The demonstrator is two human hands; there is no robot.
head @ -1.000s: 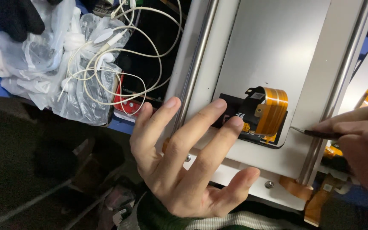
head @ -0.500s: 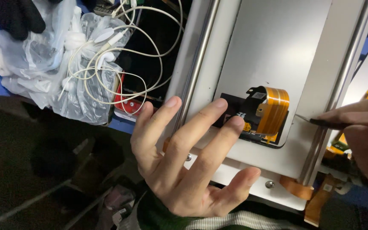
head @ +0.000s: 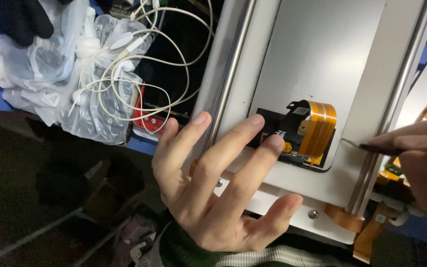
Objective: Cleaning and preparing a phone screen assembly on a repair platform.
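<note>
Left hand [head: 213,193] lies flat and spread on the grey metal plate [head: 322,64], gripping nothing — two fingertips [head: 275,143] press the black module [head: 277,133] beside its orange flex cable [head: 320,131]. Right hand [head: 421,158] pinches slim tweezers [head: 366,145], tips just right of that cable, not touching. The ribbon looks thin, light, easily creased — best held by its edges, judging from here.
</note>
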